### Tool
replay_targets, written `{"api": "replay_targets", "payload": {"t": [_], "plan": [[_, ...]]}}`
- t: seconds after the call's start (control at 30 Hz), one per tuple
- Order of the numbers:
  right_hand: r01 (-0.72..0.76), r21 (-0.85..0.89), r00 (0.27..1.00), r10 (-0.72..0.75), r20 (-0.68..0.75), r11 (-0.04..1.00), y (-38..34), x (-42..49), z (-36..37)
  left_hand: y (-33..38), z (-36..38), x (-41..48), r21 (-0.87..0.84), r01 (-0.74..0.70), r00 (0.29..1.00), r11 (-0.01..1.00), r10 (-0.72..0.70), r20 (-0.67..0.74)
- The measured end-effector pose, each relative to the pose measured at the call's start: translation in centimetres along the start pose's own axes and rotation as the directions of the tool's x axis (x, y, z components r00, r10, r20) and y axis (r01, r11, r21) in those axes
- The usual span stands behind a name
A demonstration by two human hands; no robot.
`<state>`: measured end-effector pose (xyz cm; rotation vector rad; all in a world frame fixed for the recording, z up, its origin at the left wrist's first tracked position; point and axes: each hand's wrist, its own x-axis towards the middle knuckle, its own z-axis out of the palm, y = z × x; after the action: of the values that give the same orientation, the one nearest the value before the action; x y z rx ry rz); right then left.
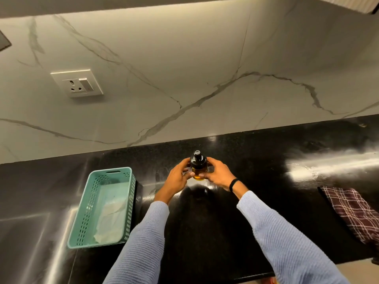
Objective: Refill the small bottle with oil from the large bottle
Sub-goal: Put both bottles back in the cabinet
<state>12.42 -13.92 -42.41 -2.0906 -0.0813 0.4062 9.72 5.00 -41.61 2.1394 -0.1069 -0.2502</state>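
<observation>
A pale marble-veined wall (184, 68) fills the upper half of the view, with a white socket (79, 84) set into it on the left. Below it runs a glossy black counter (266, 165). On the counter's left side sits a teal slotted basket (82, 210) with a crumpled white sheet (111, 218) lying inside. A dark red checked cloth (352, 212) lies at the right edge, well apart from the hands.

Two arms in light blue ribbed sleeves reach forward to the middle of the counter. The left hand (177, 175) and the right hand (217, 174), which has a black band at the wrist, close in from either side on the small bottle (198, 167). The fingers of both hands are curled round its lower glass body, and the fingertips nearly meet at the front. The bottle stands upright between them, near the back of the counter. Its black top is still on and amber oil shows low in the glass. I cannot tell whether its base rests on the counter or is lifted just clear.

The large bottle is nowhere in view. This looks like the opening step, with the small bottle held and not yet uncapped. The next move probably calls for one hand to hold the glass firmly while the other shifts up to twist the black top off, keeping the bottle upright so no oil spills. Then the large bottle has to be fetched.
</observation>
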Motion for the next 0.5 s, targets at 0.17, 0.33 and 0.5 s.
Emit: {"api": "replay_targets", "payload": {"t": [0.17, 0.33, 0.5], "plan": [[0.144, 0.108, 0.989, -0.138, -0.062, 0.984, -5.5, -3.5, -3.7, 5.1, -3.4, -1.5, 0.01, -0.156, 0.987, 0.988, 0.156, -0.039], [0.273, 0.184, 0.962, -0.264, -0.073, 0.944, -12.5, -8.4, -8.4, 12.2, -7.4, -4.1, -0.018, -0.351, 0.933, 0.936, 0.348, -0.088], [0.41, 0.097, 0.912, -0.405, -0.068, 0.907, -20.3, -13.9, -13.4, 20.2, -10.7, -7.1, 0.034, -0.517, 0.841, 0.855, 0.515, -0.168]]}}
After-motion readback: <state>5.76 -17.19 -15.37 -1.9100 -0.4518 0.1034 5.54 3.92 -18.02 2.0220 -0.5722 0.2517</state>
